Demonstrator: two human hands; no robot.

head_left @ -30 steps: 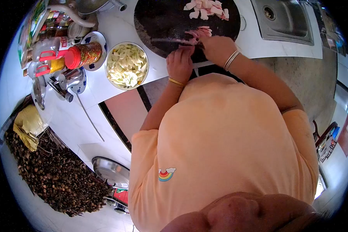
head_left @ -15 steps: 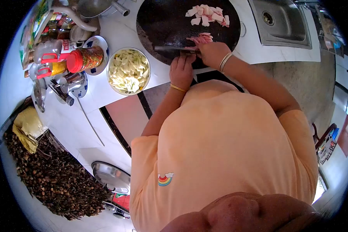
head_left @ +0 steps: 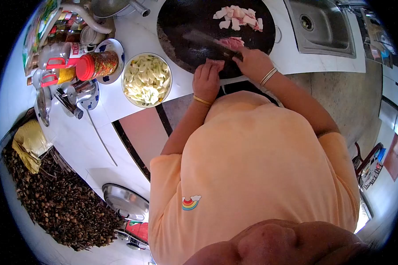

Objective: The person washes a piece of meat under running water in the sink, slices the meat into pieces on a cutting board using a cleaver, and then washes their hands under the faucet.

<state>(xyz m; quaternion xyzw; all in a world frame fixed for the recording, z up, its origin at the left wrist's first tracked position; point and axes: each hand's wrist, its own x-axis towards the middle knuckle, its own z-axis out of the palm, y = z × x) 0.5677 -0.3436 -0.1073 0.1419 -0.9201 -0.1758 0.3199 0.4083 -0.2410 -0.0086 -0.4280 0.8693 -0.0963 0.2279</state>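
Observation:
On the round dark cutting board (head_left: 181, 48), my left hand (head_left: 206, 78) presses its fingers on a small piece of raw meat (head_left: 216, 64) near the front edge. My right hand (head_left: 255, 65) is closed round the handle of a cleaver (head_left: 208, 40), whose blade is smeared by motion and points up to the left. Beside the blade lies a small pile of sliced red meat (head_left: 232, 43). Farther back on the board is a heap of pale, fatty meat pieces (head_left: 238, 18).
Left of the board stands a bowl of cut pale vegetable pieces (head_left: 147, 81). Jars, including a red-lidded jar (head_left: 97, 66), and bottles crowd the far left. A steel sink (head_left: 325, 26) is at the right, and a pan (head_left: 110, 8) at the back left.
My right hand has moved slightly right, and the cleaver has lifted and swung away from my left fingers. The meat piece under my left hand now shows.

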